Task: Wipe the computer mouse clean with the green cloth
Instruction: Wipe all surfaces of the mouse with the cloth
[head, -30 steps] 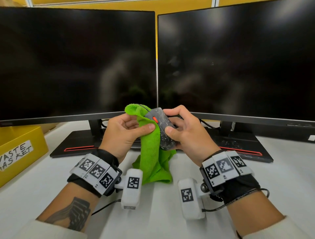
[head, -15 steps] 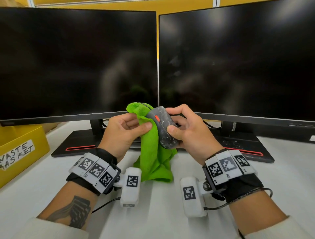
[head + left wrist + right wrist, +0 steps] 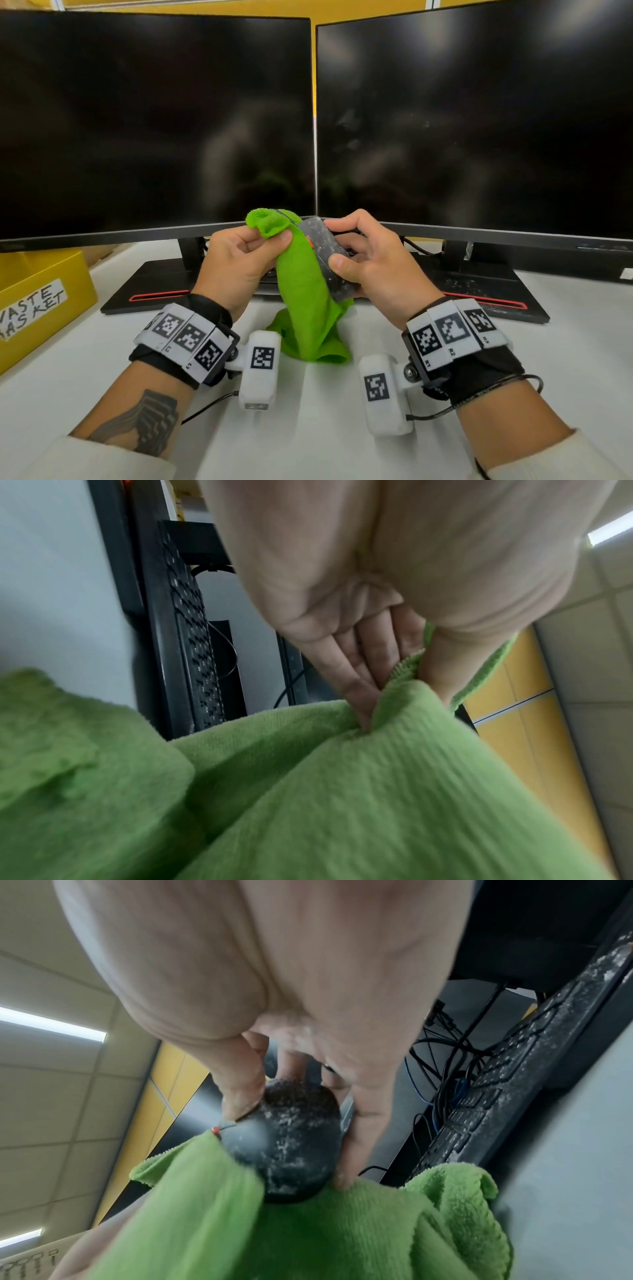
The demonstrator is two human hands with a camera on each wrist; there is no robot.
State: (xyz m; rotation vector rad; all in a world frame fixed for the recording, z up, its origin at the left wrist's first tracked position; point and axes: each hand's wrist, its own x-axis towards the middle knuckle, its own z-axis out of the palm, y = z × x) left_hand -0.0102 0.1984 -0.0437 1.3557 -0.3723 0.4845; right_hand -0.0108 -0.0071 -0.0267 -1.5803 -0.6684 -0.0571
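Right hand: the right hand (image 3: 373, 270) grips the dark grey plastic computer mouse (image 3: 330, 260) with thumb on one side and curled fingers on the other, holding it up above the tabletop (image 3: 308, 428).
Left hand: the left hand (image 3: 236, 263) pinches the bright green microfibre cloth (image 3: 308, 308) between thumb and fingers and holds it against the mouse's left side.
Mouse: raised in front of the gap between the screens, tilted, its shell speckled with whitish dust (clearest in the right wrist view (image 3: 291, 1139)); a small red-orange scroll wheel (image 3: 310, 242) shows at the cloth's edge.
Cloth: bunched at the top over the mouse's front, the rest hanging down, its lower end touching the tabletop; folds fill the left wrist view (image 3: 308, 791).
Behind: two large black monitors, left (image 3: 154, 120) and right (image 3: 479, 120), stand side by side on black bases with red trim.
Far left: a yellow bin (image 3: 37, 301) with a handwritten label sits on the tabletop.
Under the monitors: a black keyboard (image 3: 514, 1083) dusted white.
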